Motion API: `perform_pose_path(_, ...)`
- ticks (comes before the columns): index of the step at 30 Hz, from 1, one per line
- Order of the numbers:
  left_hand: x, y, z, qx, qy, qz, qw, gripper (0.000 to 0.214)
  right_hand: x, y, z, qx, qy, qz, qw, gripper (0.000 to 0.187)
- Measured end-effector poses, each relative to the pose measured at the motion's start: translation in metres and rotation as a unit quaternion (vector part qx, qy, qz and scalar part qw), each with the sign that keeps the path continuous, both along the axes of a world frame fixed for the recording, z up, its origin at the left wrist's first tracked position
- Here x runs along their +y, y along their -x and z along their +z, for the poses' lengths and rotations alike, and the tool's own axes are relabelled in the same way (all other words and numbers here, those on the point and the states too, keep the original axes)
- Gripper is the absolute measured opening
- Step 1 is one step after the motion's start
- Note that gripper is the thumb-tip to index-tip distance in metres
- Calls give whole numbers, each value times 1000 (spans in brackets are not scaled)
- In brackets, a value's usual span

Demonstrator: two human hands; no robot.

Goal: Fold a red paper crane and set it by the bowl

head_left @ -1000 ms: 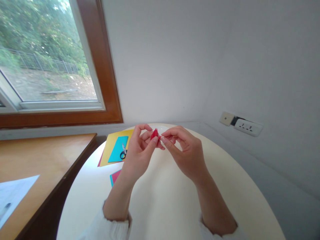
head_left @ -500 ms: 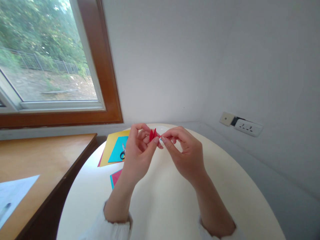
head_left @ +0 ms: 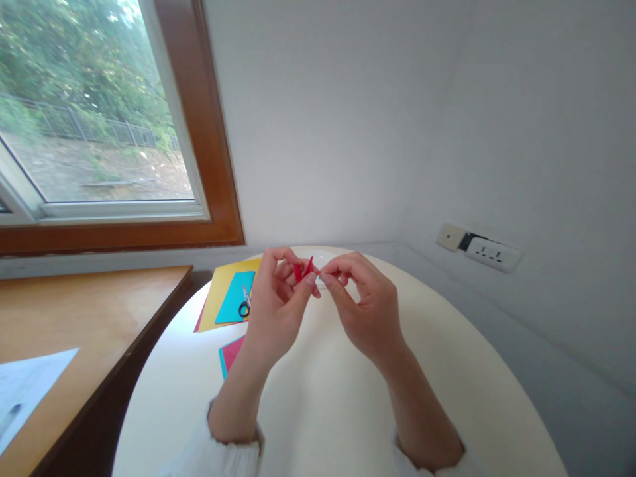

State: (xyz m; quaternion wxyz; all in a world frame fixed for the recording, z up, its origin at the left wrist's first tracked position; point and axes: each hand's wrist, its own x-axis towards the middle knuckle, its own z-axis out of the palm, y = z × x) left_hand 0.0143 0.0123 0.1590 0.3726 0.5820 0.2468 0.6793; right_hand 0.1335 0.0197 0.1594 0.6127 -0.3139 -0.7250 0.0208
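Red folded paper (head_left: 309, 267) is at ctr of frame: L hand (head_left: 276, 303) grips it betw. thumb & fingers; R hand (head_left: 370, 301) pinches its right end. Scissors (head_left: 246, 296) lie on 1 blue sheet (head_left: 230, 305), ctr-left.

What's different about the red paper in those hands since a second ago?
The two points of the red folded paper, close together before, have spread apart into a V. Nothing was taken up or let go: the left hand still holds it, and the right hand still pinches its right end. The scissors and coloured sheets stayed put.
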Motion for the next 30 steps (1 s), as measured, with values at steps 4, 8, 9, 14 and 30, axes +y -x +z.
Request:
perform_pose_path(4, 0, 0, -1, -10, 1, 3, 1000, 22, 0, 1, 0, 4, 1, 1, 1000, 13)
perform_pose_path(8, 0, 0, -1, -18, -1, 4, 1000, 23, -1, 2, -1, 12, 9, 3, 1000, 12)
perform_pose_path(9, 0, -1, -1, -20, 0, 5, 1000, 23, -2, 2, -1, 14, 11, 3, 1000, 11)
perform_pose_path(14, 0, -1, -1, -30, -3, 10, 999, 26, -2, 2, -1, 21, 20, 8, 1000, 11)
perform_pose_path(30, 1, -3, -2, -48, -4, 22, 999, 28, 1, 5, -5, 2, -57, -36, 998, 11)
